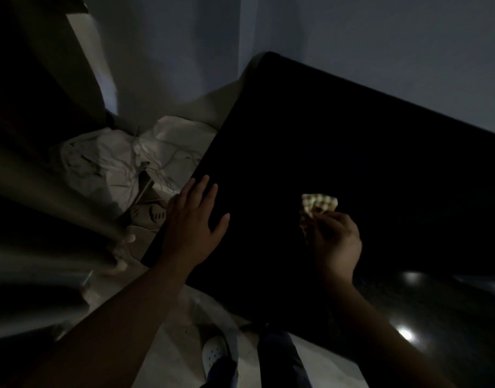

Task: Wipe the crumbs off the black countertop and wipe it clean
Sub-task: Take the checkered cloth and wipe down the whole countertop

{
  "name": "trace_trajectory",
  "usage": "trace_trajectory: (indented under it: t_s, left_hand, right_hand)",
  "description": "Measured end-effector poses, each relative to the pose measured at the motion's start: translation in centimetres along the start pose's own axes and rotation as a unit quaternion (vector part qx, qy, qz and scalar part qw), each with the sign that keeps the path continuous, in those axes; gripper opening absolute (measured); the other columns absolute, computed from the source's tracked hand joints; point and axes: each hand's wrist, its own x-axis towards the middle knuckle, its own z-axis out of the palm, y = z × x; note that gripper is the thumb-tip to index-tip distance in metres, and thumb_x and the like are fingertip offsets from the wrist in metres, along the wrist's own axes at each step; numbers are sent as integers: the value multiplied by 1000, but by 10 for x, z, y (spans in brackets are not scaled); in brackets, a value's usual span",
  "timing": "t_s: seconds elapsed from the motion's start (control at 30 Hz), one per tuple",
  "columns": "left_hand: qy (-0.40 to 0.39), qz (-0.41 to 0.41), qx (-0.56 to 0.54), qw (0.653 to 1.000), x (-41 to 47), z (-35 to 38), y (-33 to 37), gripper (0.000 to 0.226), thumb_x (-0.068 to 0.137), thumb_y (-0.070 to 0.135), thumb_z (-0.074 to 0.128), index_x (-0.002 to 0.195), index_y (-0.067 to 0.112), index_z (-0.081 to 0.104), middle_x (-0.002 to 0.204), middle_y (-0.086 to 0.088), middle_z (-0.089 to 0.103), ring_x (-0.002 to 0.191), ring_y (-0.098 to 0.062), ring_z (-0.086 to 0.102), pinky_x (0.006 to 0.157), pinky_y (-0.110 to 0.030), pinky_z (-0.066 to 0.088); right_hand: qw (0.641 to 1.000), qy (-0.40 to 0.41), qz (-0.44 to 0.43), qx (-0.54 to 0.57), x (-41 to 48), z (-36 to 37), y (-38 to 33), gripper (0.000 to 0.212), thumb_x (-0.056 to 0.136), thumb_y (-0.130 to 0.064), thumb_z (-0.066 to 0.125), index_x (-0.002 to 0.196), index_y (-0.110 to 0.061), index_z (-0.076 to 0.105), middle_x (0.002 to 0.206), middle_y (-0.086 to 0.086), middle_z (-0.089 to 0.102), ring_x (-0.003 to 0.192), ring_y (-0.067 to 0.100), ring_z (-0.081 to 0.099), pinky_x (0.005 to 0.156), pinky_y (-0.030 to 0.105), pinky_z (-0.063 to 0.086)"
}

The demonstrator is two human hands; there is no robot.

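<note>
Head view footage is very dim, so progress can be judged only loosely. Nearest, at the bottom of the frame, a white shoe (212, 357) is seen on a pale floor, and two bare forearms are extended upward from the lower edge.

Left of centre, the left hand (196, 217) is laid palm down, fingers straight and spread, on the left edge of the black surface (352, 135). Nothing is gripped by it, and it is judged to be used as a brace.

Right of centre, the right hand (336, 242) is curled, and a small checked cloth (317, 204) is pinched between its thumb and fingers. The cloth is bunched and is shown just above the knuckles, over the middle of the surface. Whether it is pressed against the top or held just clear of it cannot be told.

No crumbs can be made out on the surface, but the blackness is so deep that clean and dirty patches cannot be distinguished. Wiping is therefore judged to be under way or about to be begun, and the wide stretch toward the upper right of the frame is taken as not yet covered.

Further off, at centre left, a crumpled white sheet (100, 161) and a power strip (154, 215) are seen beside the surface. A plain wall (352, 37) is seen across the top.
</note>
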Motion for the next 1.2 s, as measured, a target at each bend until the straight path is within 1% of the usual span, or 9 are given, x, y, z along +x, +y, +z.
trace_trajectory:
  t_s: [0.13, 0.23, 0.3, 0.4, 0.53, 0.73, 0.97, 1.1, 1.2]
  left_hand:
    - [-6, 2, 7, 1000, 1, 0, -2, 69, 88, 58, 30, 143, 17, 38, 156, -1, 24, 143, -23, 17, 108, -52, 30]
    - [-19, 0, 18, 1000, 3, 1, -2, 71, 88, 59, 29, 143, 16, 39, 156, -3, 25, 143, -26, 18, 107, -53, 30]
    - [-36, 2, 18, 999, 3, -1, -3, 73, 86, 60, 28, 144, 16, 37, 157, -3, 22, 144, -26, 16, 108, -54, 28]
    - [-53, 7, -13, 998, -8, -6, -3, 75, 85, 60, 26, 144, 15, 37, 157, -5, 21, 145, -26, 12, 109, -57, 25]
    - [-41, 31, -25, 998, -60, -13, -1, 65, 90, 55, 33, 141, 16, 43, 154, -5, 29, 142, -28, 20, 105, -60, 28]
    - [-28, 21, -25, 999, -100, -18, -10, 61, 91, 49, 36, 138, 11, 47, 150, -8, 35, 140, -29, 26, 110, -52, 27]
    - [-13, 10, -22, 1000, -82, -27, -12, 51, 89, 40, 40, 132, 15, 54, 140, -5, 46, 124, -30, 39, 96, -53, 41]
    - [-5, 18, -37, 999, -52, -30, -3, 53, 90, 42, 38, 133, 14, 52, 141, -6, 43, 127, -30, 37, 100, -48, 40]
    - [-12, 10, -44, 999, -24, -29, -1, 58, 89, 45, 35, 136, 13, 48, 145, -8, 39, 130, -32, 35, 102, -48, 37]
  right_hand:
    - [998, -53, -21, 3, -44, 3, -10, 20, 81, -17, 76, 102, -18, 75, 100, -4, 63, 94, 15, 58, 80, 28, 49]
    - [993, -99, -66, 26, -79, -3, -20, 20, 79, -15, 78, 98, -19, 75, 98, -6, 63, 89, 12, 61, 71, 38, 55]
    - [989, -119, -41, 80, -85, -10, -22, 18, 79, -13, 77, 97, -19, 75, 98, -8, 64, 88, 11, 63, 69, 39, 57]
    - [995, -73, 1, 67, -78, -22, -18, 21, 82, -14, 73, 102, -17, 74, 102, -10, 61, 94, 14, 62, 77, 42, 56]
    - [999, -33, 21, 23, -92, -25, -12, 25, 82, -19, 70, 106, -15, 72, 103, -8, 59, 100, 18, 57, 81, 31, 49]
    - [995, -86, -47, -26, -151, -16, -27, 36, 71, -6, 82, 105, -15, 73, 103, 2, 64, 92, 18, 59, 71, 29, 52]
    - [979, -139, 6, 151, -140, -24, -37, 18, 82, -15, 72, 99, -23, 74, 100, -8, 62, 85, 15, 65, 65, 40, 58]
    - [976, -61, 33, 206, -83, -33, -43, 23, 83, -11, 72, 89, -33, 74, 94, -11, 63, 85, 9, 64, 70, 30, 55]
    - [983, -39, 14, 181, -30, -34, -48, 17, 83, -8, 72, 92, -22, 72, 92, -7, 64, 85, -1, 62, 75, 16, 50]
